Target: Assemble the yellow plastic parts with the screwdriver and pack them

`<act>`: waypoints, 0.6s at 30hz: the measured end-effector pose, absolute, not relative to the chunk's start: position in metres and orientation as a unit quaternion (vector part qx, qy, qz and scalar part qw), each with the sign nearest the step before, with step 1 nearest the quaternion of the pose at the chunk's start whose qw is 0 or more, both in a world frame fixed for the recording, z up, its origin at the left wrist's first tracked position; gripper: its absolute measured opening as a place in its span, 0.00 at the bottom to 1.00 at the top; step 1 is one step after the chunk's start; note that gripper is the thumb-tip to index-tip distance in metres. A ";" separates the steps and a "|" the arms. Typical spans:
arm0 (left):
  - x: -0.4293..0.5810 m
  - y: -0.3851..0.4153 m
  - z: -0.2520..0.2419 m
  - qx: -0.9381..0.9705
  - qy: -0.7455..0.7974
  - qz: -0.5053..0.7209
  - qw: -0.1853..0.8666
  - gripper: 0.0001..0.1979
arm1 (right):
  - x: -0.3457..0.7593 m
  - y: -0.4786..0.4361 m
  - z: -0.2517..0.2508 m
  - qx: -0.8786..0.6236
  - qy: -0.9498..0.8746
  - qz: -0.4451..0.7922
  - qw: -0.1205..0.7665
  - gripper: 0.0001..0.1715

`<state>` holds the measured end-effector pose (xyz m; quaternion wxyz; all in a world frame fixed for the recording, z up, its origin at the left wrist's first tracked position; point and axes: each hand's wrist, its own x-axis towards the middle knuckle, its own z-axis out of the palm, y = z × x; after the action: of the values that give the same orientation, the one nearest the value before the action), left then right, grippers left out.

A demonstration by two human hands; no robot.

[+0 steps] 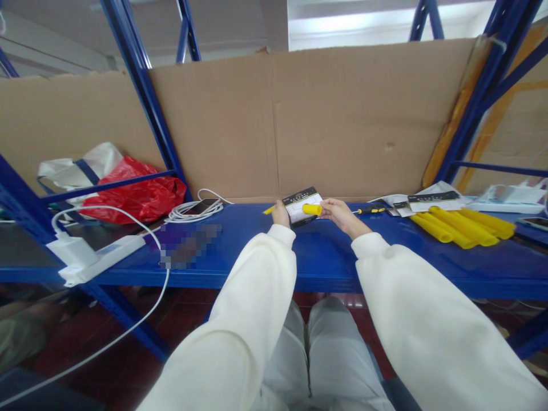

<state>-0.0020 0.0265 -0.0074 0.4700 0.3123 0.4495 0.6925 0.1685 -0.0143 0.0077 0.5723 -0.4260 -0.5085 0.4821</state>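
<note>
So, the printed card is up in both hands, just above the blue shelf top, with a short yellow tube against its white face. Left hand is closed on the card's left edge; a yellow bit pokes out past it, can't tell if it's the same tube. Right hand has fingertips at the card's right edge by the tube end; can't tell if they pinch or just touch. Card should be light, thin, a bit springy, easy to crease: take it by opposite edges, no squeezing mid-face. Tube looks like smooth, light sheet plastic, probably a little slippery and easily flattened, so pinch lightly near an end. Screwdriver lies just right of the right hand; more yellow tubes and printed cards sit farther right.
</note>
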 end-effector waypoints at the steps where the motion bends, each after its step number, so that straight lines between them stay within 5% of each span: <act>1: -0.002 0.025 -0.007 0.313 0.452 0.692 0.468 0.13 | 0.169 -0.013 0.007 -0.422 -0.511 0.480 0.575 0.16; 5: -0.005 0.021 -0.007 0.327 0.477 0.690 0.436 0.10 | 0.174 -0.009 0.007 -0.403 -0.508 0.465 0.603 0.16; 18: -0.014 0.028 -0.021 0.389 0.471 0.720 0.330 0.31 | 0.175 -0.008 0.008 -0.378 -0.477 0.461 0.645 0.15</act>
<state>-0.0136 0.0282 -0.0212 0.3296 0.3894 0.4707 0.7199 0.1747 -0.0076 0.0077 0.6455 -0.3778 -0.4774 0.4612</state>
